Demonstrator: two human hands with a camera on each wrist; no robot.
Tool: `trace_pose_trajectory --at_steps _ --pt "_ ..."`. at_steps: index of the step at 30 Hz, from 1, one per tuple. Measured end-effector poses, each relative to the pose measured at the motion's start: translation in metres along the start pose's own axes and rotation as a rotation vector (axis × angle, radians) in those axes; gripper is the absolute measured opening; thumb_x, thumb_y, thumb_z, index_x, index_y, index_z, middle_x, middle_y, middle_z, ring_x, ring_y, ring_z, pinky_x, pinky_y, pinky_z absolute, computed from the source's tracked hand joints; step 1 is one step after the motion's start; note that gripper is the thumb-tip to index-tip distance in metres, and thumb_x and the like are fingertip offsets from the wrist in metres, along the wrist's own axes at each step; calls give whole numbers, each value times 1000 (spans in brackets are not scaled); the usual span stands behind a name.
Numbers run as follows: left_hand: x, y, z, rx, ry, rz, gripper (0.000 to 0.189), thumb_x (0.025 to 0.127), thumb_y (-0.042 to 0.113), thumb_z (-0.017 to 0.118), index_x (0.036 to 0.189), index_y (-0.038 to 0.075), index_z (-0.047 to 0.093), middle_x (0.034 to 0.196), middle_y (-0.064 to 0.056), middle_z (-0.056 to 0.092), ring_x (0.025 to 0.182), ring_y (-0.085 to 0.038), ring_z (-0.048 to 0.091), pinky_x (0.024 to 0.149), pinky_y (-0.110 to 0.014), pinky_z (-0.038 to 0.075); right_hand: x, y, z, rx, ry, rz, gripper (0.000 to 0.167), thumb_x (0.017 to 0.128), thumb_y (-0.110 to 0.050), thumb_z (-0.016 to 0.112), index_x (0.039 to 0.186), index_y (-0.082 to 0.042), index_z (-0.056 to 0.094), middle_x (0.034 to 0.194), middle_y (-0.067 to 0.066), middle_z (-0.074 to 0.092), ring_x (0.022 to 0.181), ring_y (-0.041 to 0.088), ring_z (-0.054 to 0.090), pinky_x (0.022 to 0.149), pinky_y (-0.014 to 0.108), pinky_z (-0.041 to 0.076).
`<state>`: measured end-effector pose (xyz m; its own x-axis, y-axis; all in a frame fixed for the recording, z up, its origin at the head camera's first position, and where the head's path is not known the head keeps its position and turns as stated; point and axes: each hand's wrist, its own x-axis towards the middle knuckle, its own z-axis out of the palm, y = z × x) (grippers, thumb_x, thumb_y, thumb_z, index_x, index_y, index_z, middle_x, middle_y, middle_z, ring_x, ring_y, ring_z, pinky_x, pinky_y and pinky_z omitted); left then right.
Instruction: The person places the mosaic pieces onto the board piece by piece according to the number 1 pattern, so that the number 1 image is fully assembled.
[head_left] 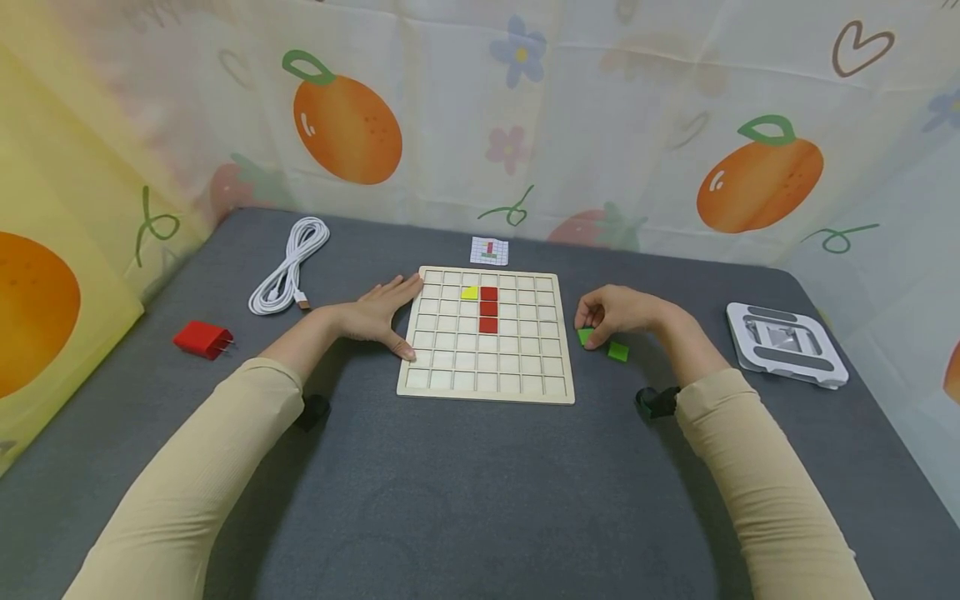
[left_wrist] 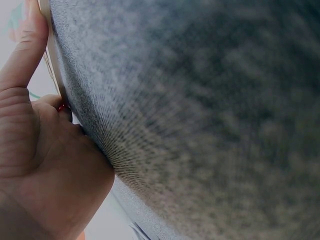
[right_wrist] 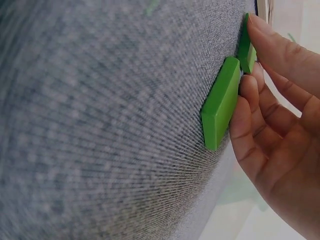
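1. The left hand (head_left: 382,312) is resting on the square, wooden-looking board's (head_left: 450,381) left edge, grip spread wide, holding nothing.
2. Right of the board, the right hand (head_left: 618,310) is pinching a flat green tile (right_wrist: 245,50), grip narrow.
3. A second tile (head_left: 618,352) is lying farther right of the board on the woven-textured counter (head_left: 480,500).
4. Red tiles (head_left: 488,308) and a yellow tile (head_left: 469,292) are filling board cells.

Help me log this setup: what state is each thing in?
Grid board, flat, partly filled
Yellow tile, on the board
Three red tiles, in one column
Nearer green tile, off the board
Farther green tile, pinched by right hand
Printed card, lying flat
USB cable, coiled
Plug adapter, unplugged
Folding stand, folded flat
Left hand, resting on board's edge
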<state>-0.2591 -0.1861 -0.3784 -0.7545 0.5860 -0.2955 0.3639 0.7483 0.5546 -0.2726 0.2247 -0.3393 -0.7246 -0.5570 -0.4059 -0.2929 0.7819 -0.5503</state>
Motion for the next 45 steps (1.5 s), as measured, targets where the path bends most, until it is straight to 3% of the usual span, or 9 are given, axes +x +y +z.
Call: trace_pose_trajectory --at_steps 5,13,22,29,38,45 --pt "-3 4 -1 -15 4 14 134 69 64 80 160 6 -1 169 -13 -8 156 -38 -12 125 -58 -7 1 0 1 0 28 9 27 82 -11 79 103 -3 65 104 14 66 94 22 61 85 36 53" --pt "-5 7 -3 3 -4 0 128 74 52 82 159 5 -1 168 -15 -8 155 -39 -11 125 -59 -6 1 0 2 -20 83 24 26 80 -11 81 99 -5 64 99 11 68 92 21 62 84 36 54" --pt "-6 7 -3 -16 2 15 132 71 58 81 159 4 0 168 -15 -8 155 -40 -12 125 -60 -6 4 0 3 -8 137 31 26 80 -10 81 100 -6 65 95 10 67 88 19 60 77 30 50" --pt "-4 6 -3 7 -3 -8 128 74 52 82 159 6 -1 169 -13 -8 156 -38 -11 125 -59 -4 3 -3 2 -4 179 -14 18 82 -7 77 95 -7 66 88 7 67 82 18 61 72 30 49" --pt "-4 6 -3 4 -8 -3 128 74 53 81 159 5 -1 168 -14 -8 155 -39 -11 125 -59 -5 6 -9 2 39 256 55 24 86 -10 75 107 -4 65 93 10 67 82 21 67 73 32 55" --pt "-5 5 -3 -19 -6 0 133 70 62 80 160 9 -2 169 -10 -11 156 -35 -14 126 -56 -8 7 -18 1 80 290 44 25 88 -13 74 110 -3 64 93 11 67 80 22 70 75 36 60"
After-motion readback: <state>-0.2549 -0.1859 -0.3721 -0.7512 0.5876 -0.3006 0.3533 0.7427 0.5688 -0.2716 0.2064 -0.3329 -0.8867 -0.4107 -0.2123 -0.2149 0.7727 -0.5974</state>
